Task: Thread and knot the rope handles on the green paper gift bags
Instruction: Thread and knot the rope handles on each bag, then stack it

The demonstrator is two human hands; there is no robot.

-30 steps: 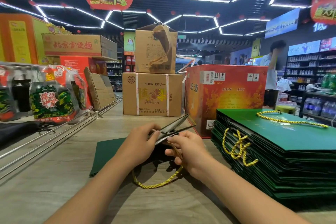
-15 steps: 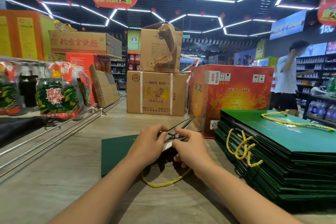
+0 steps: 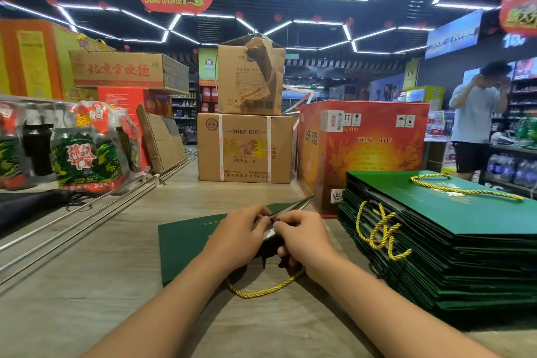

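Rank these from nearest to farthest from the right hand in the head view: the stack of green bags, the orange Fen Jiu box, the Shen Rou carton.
From the right hand:
1. Stack of green bags, just to its right on the table.
2. Orange Fen Jiu box, behind the hand, slightly right.
3. Shen Rou carton, farther back, to the left.

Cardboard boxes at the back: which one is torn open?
The upper brown box, stacked on the SHEN ROU carton; its front flap hangs ripped, while the others look sealed.

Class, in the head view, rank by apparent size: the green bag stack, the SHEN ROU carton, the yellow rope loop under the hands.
1. green bag stack, though nearness inflates it
2. SHEN ROU carton
3. yellow rope loop
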